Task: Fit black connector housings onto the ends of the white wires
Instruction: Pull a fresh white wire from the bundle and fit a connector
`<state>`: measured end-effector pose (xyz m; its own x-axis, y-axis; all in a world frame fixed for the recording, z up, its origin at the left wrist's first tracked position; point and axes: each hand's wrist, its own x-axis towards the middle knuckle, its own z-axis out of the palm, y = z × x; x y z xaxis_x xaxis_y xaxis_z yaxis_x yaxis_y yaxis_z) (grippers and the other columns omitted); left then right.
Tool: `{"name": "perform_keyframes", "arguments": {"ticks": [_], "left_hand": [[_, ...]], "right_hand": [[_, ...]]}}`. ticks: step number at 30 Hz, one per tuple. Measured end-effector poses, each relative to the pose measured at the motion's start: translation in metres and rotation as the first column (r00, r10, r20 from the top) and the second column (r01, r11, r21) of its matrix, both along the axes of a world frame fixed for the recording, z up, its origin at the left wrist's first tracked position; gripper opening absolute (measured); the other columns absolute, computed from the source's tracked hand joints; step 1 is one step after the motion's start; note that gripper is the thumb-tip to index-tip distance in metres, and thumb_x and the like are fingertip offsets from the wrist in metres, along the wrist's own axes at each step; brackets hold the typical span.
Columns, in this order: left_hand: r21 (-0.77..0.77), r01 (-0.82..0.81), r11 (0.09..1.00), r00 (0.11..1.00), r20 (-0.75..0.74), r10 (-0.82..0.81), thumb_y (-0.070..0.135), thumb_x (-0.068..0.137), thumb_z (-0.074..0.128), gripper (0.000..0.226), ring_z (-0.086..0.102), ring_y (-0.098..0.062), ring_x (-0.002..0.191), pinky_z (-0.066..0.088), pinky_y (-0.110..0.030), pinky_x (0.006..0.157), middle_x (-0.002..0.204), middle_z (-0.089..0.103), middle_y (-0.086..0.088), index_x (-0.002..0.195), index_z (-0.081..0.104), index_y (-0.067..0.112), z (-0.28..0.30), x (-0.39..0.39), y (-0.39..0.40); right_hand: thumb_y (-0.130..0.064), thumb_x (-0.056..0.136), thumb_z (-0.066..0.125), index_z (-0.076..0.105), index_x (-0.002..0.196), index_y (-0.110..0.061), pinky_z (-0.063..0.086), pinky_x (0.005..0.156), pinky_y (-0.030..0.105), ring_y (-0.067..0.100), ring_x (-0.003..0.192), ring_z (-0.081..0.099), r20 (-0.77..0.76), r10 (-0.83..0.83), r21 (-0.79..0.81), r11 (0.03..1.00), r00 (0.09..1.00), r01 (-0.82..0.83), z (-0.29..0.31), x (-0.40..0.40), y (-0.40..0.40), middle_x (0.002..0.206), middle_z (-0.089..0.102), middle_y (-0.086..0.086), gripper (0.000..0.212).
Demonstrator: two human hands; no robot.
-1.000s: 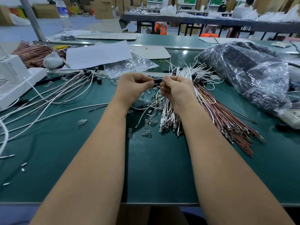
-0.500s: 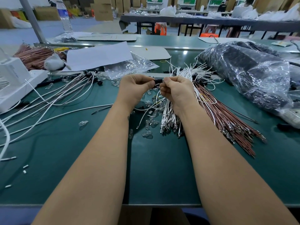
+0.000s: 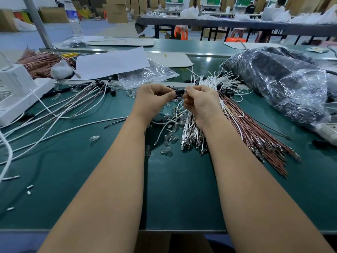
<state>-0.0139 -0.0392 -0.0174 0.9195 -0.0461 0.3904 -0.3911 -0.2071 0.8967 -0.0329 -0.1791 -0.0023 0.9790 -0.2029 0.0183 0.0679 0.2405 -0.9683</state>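
Pinching small black plastic connector housing [image 3: 179, 92] between left hand [image 3: 153, 101] and right hand [image 3: 200, 103]; long axis runs hand-to-hand; right also grips thin white wire [image 3: 162, 133] trailing below; bundle right of hands.

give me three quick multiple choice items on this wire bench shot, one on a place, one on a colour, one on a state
1. Where is the water bottle?
A. far left of the bench
B. near right corner
C. under the hands

2. What colour is the wire bundle right of the white wires?
A. blue
B. reddish brown
C. yellow

3. What are the hands doing?
A. lying flat
B. pinching a black connector housing between them
C. lifting the paper

Answers: 1 A, it stands by the grey post. 2 B, its strands show that colour. 3 B, left hand and right hand meet on it.
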Motion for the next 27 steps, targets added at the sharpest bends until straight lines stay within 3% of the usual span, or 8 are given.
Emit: {"name": "perform_keyframes", "arguments": {"ticks": [7, 14, 22, 24, 27], "left_hand": [[-0.067, 0.010, 0.998, 1.000, -0.026, -0.012, 0.001, 0.081, 0.072, 0.011, 0.061, -0.010, 0.069, 0.052, -0.020, 0.072, 0.074, 0.068, -0.003, 0.089, 0.071, 0.009, 0.001, 0.000, 0.000], [-0.039, 0.049, 0.998, 0.998, -0.043, -0.051, 0.001, 0.082, 0.071, 0.011, 0.060, -0.011, 0.070, 0.051, -0.020, 0.072, 0.075, 0.067, -0.003, 0.085, 0.070, 0.011, 0.002, -0.001, 0.001], [-0.033, 0.033, 0.999, 0.999, -0.039, -0.034, 0.000, 0.081, 0.072, 0.011, 0.059, -0.022, 0.076, 0.050, -0.033, 0.077, 0.079, 0.068, -0.013, 0.088, 0.071, 0.009, 0.003, -0.002, -0.004], [-0.031, 0.008, 0.999, 0.999, -0.033, -0.009, 0.000, 0.082, 0.072, 0.012, 0.059, -0.024, 0.077, 0.052, -0.037, 0.080, 0.084, 0.069, -0.020, 0.092, 0.071, 0.007, 0.004, -0.003, -0.006], [-0.042, -0.036, 0.998, 0.999, -0.021, 0.035, 0.001, 0.082, 0.072, 0.012, 0.062, -0.019, 0.075, 0.054, -0.035, 0.082, 0.080, 0.069, -0.012, 0.093, 0.071, 0.007, 0.005, -0.003, -0.007]], "right_hand": [[-0.004, 0.095, 0.056, 0.055, 0.080, -0.006, 0.053, 0.050, 0.024, 0.010, 0.047, 0.059, -0.013, 0.067, -0.020, 0.998, 0.998, -0.067, 0.000, -0.001, -0.001, 0.063, 0.063, 0.007, 0.015], [-0.003, 0.096, 0.055, 0.055, 0.078, -0.008, 0.048, 0.049, 0.024, 0.013, 0.050, 0.053, -0.002, 0.050, -0.123, 0.991, 0.999, -0.050, 0.000, -0.002, -0.003, 0.062, 0.058, 0.006, 0.018], [-0.004, 0.096, 0.053, 0.054, 0.077, -0.009, 0.047, 0.050, 0.024, 0.013, 0.051, 0.051, 0.023, -0.031, -0.191, 0.981, 0.999, 0.035, 0.001, -0.004, 0.002, 0.063, 0.057, 0.006, 0.020], [-0.006, 0.097, 0.051, 0.054, 0.079, -0.011, 0.049, 0.054, 0.026, 0.013, 0.053, 0.052, 0.032, -0.068, -0.265, 0.961, 0.997, 0.074, 0.000, -0.002, 0.005, 0.065, 0.058, 0.005, 0.019], [-0.010, 0.098, 0.048, 0.053, 0.083, -0.012, 0.054, 0.069, 0.036, 0.015, 0.063, 0.056, 0.052, -0.076, -0.359, 0.929, 0.996, 0.090, 0.000, 0.000, 0.009, 0.072, 0.061, 0.004, 0.016]]}}
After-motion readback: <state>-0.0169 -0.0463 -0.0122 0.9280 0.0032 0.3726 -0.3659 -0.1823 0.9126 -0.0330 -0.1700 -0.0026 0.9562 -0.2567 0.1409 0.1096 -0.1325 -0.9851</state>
